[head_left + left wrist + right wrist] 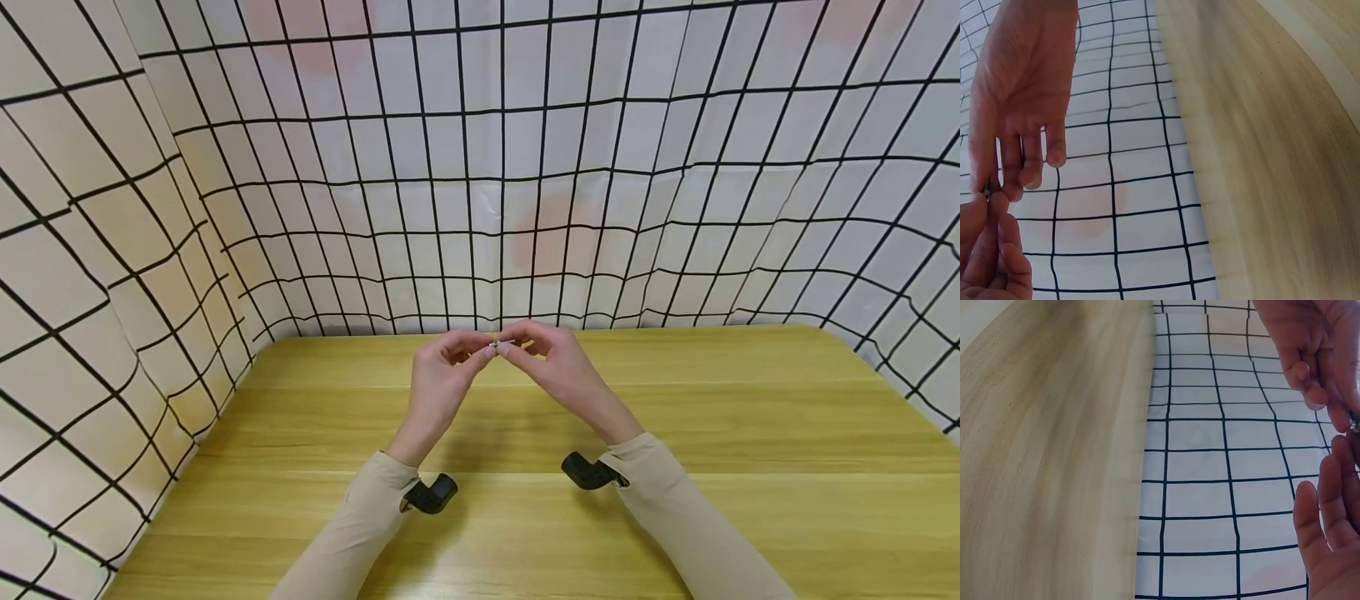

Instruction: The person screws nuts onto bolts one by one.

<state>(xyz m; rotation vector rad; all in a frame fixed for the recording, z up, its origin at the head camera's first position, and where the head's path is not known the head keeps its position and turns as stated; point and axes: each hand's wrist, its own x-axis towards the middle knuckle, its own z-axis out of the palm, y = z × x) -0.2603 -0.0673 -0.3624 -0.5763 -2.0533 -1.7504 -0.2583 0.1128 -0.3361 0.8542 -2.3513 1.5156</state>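
Note:
A tiny, thin metallic piece [497, 342] lies between the fingertips of both hands, above the table's far edge; its exact kind is too small to tell. My left hand [441, 375] pinches it from the left with thumb and index finger. From the other side, the thumb and index finger of my right hand [558, 367] pinch its thin right end. The fingertips of the two hands meet closely and hide most of it. In the left wrist view a dark, slim tip of the piece [987, 191] shows; in the right wrist view, a shiny bit [1355, 424] appears at the edge.
Below the hands is a wooden table [480, 533] with a light grain. A white cloth with a black grid [420, 150] stands behind it and along both sides. Black wrist mounts [433, 493] are on both beige sleeves [667, 500].

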